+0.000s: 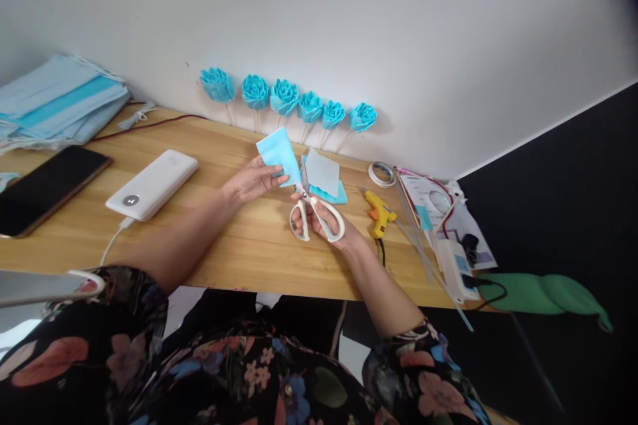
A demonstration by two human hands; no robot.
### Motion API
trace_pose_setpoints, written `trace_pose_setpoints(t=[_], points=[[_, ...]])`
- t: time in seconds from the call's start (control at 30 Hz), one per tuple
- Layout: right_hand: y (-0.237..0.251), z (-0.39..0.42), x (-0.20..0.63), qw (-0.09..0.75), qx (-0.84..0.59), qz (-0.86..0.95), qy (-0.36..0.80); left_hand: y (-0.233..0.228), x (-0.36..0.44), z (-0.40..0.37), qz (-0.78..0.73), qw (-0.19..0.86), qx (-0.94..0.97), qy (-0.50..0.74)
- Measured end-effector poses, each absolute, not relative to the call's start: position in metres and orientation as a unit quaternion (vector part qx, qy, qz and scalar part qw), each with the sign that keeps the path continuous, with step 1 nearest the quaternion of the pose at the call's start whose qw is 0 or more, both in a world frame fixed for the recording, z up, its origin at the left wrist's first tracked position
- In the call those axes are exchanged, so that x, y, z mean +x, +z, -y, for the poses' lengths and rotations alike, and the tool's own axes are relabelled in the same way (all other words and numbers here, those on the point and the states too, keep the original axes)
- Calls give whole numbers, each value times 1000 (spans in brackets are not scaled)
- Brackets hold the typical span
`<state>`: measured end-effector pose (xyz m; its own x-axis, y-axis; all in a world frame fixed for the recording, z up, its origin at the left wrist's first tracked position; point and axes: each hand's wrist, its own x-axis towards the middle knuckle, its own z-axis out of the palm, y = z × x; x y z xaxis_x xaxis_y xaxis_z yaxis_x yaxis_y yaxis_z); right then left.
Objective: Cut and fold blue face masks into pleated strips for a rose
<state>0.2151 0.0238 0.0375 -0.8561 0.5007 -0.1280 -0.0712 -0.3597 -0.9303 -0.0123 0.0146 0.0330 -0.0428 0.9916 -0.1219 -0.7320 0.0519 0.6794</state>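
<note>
My left hand (254,179) pinches a folded light-blue piece of sheet material (279,151) and holds it up above the table. In my right hand (319,216) is a pair of scissors (335,220) with white handles, my fingers through the loops. The blades point away from me, their tips at the lower right edge of the blue piece; whether they cut into it I cannot tell. Just beyond the scissors lie a pale grey cut piece (323,172) and, partly under it, more blue pieces (339,194).
Several blue rosette flowers (284,97) on sticks lean along the wall. Right: a tape roll (381,174), a yellow glue gun (379,212), glue sticks (423,249) and a power strip (454,269). Left: a white power bank (154,184), a phone (50,189) and stacked face masks (60,103).
</note>
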Motion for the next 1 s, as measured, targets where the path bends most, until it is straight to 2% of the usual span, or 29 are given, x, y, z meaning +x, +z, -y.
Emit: trace_pose_setpoints(t=[0.2, 0.6, 1.0], points=[[37, -38, 202, 176, -208, 519, 810, 29, -18, -18, -316, 642, 243, 654], [35, -18, 189, 256, -223, 438, 832, 23, -18, -20, -321, 610, 269, 673], [27, -12, 186, 282, -221, 447, 819, 25, -17, -18, -329, 609, 270, 669]])
